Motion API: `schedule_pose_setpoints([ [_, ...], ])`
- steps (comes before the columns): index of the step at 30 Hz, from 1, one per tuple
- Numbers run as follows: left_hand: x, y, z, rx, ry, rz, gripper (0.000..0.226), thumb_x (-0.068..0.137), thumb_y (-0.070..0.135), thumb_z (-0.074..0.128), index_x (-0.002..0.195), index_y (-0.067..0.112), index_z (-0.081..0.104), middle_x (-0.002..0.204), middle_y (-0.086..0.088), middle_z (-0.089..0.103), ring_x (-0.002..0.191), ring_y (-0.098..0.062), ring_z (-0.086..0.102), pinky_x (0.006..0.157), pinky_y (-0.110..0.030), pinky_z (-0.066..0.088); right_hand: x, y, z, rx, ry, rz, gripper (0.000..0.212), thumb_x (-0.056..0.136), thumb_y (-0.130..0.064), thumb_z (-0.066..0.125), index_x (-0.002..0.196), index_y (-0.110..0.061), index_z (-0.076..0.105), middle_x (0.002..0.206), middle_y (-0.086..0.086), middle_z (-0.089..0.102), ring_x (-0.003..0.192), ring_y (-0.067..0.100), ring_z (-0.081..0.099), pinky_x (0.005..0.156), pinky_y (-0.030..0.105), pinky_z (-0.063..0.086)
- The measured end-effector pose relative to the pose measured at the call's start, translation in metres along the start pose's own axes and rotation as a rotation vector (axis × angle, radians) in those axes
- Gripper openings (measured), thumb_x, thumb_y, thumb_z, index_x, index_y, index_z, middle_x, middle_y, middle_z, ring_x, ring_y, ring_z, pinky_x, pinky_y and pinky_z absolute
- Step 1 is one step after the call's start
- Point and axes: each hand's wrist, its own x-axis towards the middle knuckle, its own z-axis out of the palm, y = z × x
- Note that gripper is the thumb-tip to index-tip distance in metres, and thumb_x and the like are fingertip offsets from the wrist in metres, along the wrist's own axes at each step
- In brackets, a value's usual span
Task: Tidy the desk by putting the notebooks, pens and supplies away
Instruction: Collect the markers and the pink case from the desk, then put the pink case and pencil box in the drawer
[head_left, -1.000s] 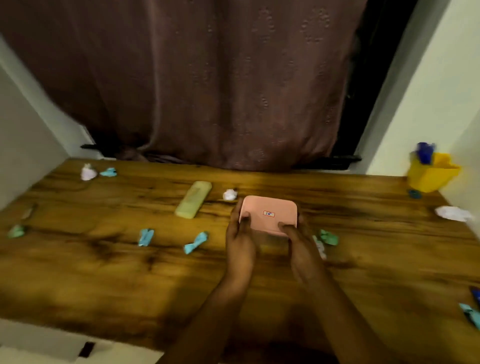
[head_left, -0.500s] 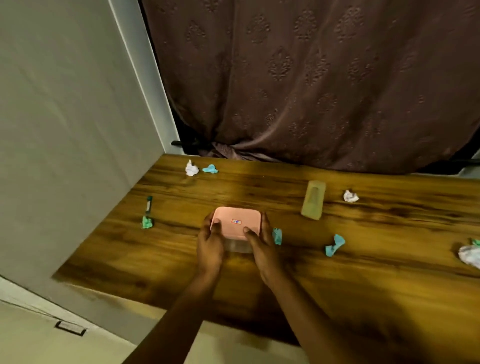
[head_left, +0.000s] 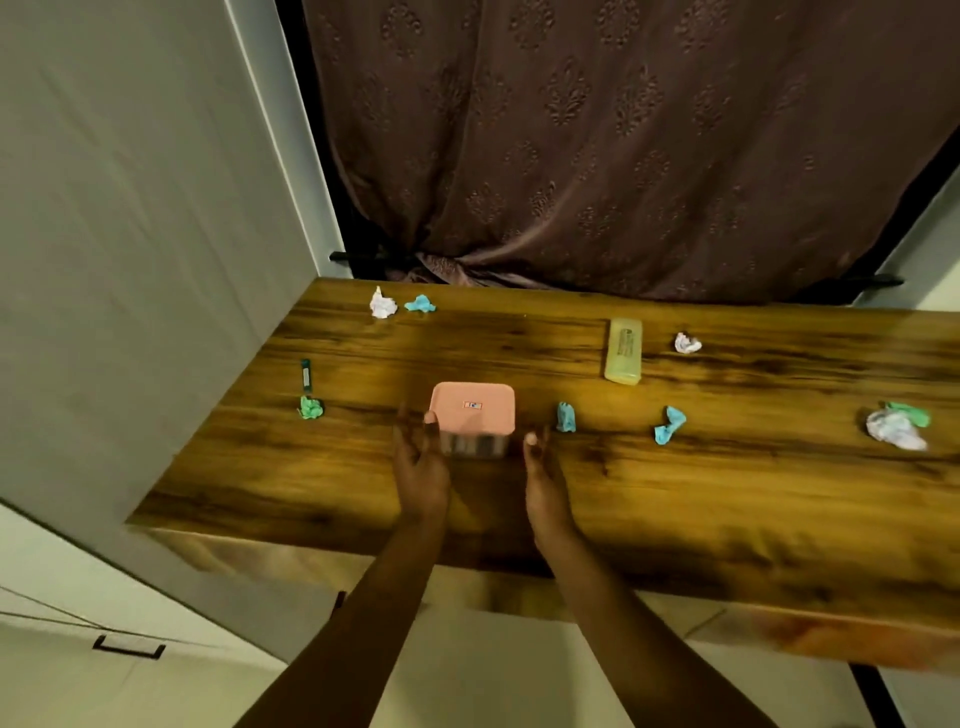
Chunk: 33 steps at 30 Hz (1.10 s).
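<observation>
The pink box (head_left: 472, 408) is sitting on the desk (head_left: 727, 493) between the left hand (head_left: 422, 467), perhaps grazing its lid, and the right hand (head_left: 544, 480), both slack and holding nothing. Paper scraps (head_left: 670, 424), a yellow case (head_left: 624, 351) and a pen (head_left: 306, 374) are lying about, so most of the tidying is waiting.

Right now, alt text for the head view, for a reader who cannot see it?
Open left hand and right hand flank a pink-lidded box on a wooden desk. Crumpled paper scraps and a yellow case lie scattered around.
</observation>
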Motion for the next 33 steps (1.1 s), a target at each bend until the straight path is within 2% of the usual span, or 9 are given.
schedule_pose_setpoints([
  [3,-0.044,-0.009,-0.032,-0.032,-0.009,0.047,0.045,0.096,0.028,0.048,0.14,0.027,0.041,0.137,0.015,0.041,0.124,-0.006,0.039,0.087,-0.014,0.038,-0.033,0.023,-0.019,0.029,0.04,-0.11,0.053,0.093,-0.04,0.049,0.142,-0.024,0.034,0.147,0.001,0.04,0.132,0.016,0.041,0.111,0.036,0.034],
  [5,-0.067,-0.027,-0.053,-0.077,-0.033,0.046,0.034,0.097,0.022,0.048,0.131,0.024,0.051,0.132,0.008,0.051,0.118,-0.011,0.049,0.093,-0.027,0.042,-0.065,0.04,-0.029,0.157,0.054,-0.174,0.047,0.088,-0.04,0.057,0.128,-0.017,0.049,0.128,0.007,0.058,0.114,0.015,0.057,0.099,0.031,0.045],
  [7,-0.088,-0.048,-0.069,-0.142,-0.023,0.047,0.025,0.097,0.014,0.045,0.117,0.018,0.059,0.118,-0.005,0.062,0.105,-0.018,0.061,0.085,-0.033,0.049,-0.096,0.063,-0.037,0.27,0.091,-0.136,0.026,0.091,-0.025,0.057,0.111,-0.009,0.06,0.106,0.013,0.066,0.091,0.014,0.065,0.083,0.027,0.054],
  [11,-0.106,-0.092,-0.092,-0.284,0.24,-0.332,0.02,0.098,0.017,0.046,0.111,0.016,0.061,0.108,-0.007,0.065,0.104,-0.028,0.061,0.087,-0.039,0.047,-0.13,0.121,-0.046,0.345,0.119,0.104,0.017,0.095,-0.005,0.047,0.094,-0.005,0.064,0.086,0.02,0.065,0.078,0.03,0.061,0.061,0.025,0.053],
  [14,-0.09,-0.123,-0.107,-0.393,0.272,-0.674,0.039,0.098,0.033,0.043,0.134,0.02,0.046,0.138,-0.009,0.048,0.125,-0.029,0.047,0.102,-0.041,0.039,-0.122,0.154,-0.04,0.534,0.04,0.539,0.027,0.098,-0.024,0.045,0.11,-0.004,0.058,0.105,0.016,0.064,0.092,0.029,0.06,0.073,0.033,0.05],
  [16,-0.075,-0.144,-0.113,-0.438,0.187,-0.775,0.05,0.096,0.044,0.043,0.14,0.023,0.037,0.144,-0.009,0.04,0.13,-0.032,0.04,0.107,-0.046,0.033,-0.108,0.174,-0.033,0.653,0.035,0.653,0.043,0.099,-0.037,0.039,0.125,-0.004,0.049,0.123,0.017,0.057,0.106,0.031,0.056,0.086,0.039,0.047],
  [20,-0.039,-0.162,-0.116,-0.583,0.124,-0.795,0.058,0.092,0.061,0.035,0.135,0.025,0.047,0.137,-0.009,0.051,0.12,-0.032,0.049,0.097,-0.05,0.037,-0.078,0.191,-0.008,0.934,0.087,0.592,0.067,0.094,-0.06,0.024,0.143,-0.014,0.031,0.147,0.011,0.038,0.134,0.032,0.037,0.107,0.047,0.03],
  [24,-0.02,-0.172,-0.125,-0.763,0.147,-0.812,0.063,0.086,0.068,0.04,0.122,0.02,0.058,0.13,-0.008,0.058,0.109,-0.031,0.058,0.086,-0.047,0.048,-0.069,0.197,0.012,1.177,0.136,0.522,0.082,0.084,-0.075,0.026,0.146,-0.021,0.028,0.15,0.009,0.035,0.138,0.032,0.032,0.106,0.049,0.028],
  [33,-0.058,-0.182,-0.165,-0.662,0.058,-0.844,0.092,0.077,0.084,0.024,0.147,0.025,0.028,0.151,-0.008,0.033,0.137,-0.037,0.033,0.103,-0.06,0.032,-0.123,0.203,0.016,1.13,0.232,0.544,0.093,0.081,-0.078,0.02,0.147,-0.012,0.023,0.153,0.013,0.027,0.14,0.035,0.027,0.115,0.049,0.021],
])
